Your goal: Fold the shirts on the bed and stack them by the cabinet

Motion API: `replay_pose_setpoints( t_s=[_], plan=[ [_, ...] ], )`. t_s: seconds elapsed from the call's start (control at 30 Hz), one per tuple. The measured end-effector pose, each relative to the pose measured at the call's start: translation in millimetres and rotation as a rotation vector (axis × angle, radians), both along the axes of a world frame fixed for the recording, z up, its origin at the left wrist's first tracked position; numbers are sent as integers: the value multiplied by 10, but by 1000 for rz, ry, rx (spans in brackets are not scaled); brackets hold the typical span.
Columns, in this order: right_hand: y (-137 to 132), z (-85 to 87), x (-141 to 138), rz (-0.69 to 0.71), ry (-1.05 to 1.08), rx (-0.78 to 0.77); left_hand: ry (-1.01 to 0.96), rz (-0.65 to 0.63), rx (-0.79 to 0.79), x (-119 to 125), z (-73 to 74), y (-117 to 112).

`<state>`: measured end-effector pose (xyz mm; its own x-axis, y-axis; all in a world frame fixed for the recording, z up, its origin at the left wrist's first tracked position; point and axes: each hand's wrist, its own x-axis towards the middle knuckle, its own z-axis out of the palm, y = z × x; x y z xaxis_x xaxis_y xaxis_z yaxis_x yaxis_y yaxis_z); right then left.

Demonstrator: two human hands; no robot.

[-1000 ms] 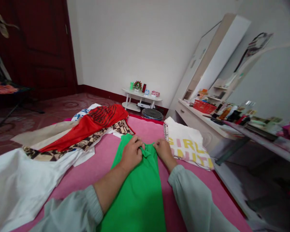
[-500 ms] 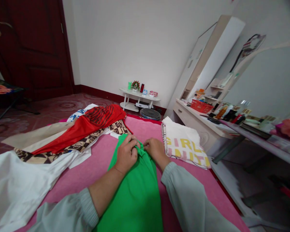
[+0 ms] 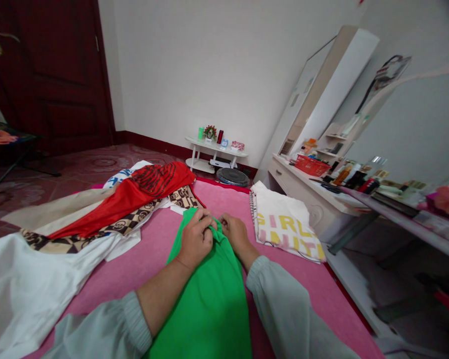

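Observation:
A bright green garment (image 3: 207, 304) lies lengthwise on the pink bed cover (image 3: 142, 259) in front of me. My left hand (image 3: 195, 238) is closed, pinching bunched green fabric at the garment's far end. My right hand (image 3: 234, 232) sits right beside it, fingers curled on the same far edge of the green cloth. Both forearms in pale grey-green sleeves stretch over the garment.
A pile of clothes lies to the left: a red garment (image 3: 134, 194), a brown checked one (image 3: 127, 224), a white sheet (image 3: 26, 284). A folded white shirt with yellow letters (image 3: 286, 222) lies to the right. A cluttered dresser (image 3: 322, 192) stands beyond the bed's right edge.
My right hand has slid left along the green garment's far edge, closing the gap to my left hand. The left hand keeps its pinch on the fabric.

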<state>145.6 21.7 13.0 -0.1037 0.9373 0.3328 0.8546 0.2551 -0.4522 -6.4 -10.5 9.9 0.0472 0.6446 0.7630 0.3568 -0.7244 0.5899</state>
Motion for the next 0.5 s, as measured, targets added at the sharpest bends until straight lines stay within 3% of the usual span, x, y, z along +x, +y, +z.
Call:
replay_pose_setpoints(
  t_s=[0.13,0.2,0.3,0.4,0.5],
  plan=[
    [4,-67,45,156,489,-39,-20,-16,8,-3,-3,3],
    [-53,-57,104,113,652,58,-32,-20,10,-1,0,1],
    [-216,-77,217,-73,647,227,-36,-43,-6,16,-23,19],
    [-370,-143,305,-58,585,156,-22,-107,-98,52,-116,86],
    [-453,-148,337,-120,737,124,55,-114,-212,83,-239,160]
  ],
)
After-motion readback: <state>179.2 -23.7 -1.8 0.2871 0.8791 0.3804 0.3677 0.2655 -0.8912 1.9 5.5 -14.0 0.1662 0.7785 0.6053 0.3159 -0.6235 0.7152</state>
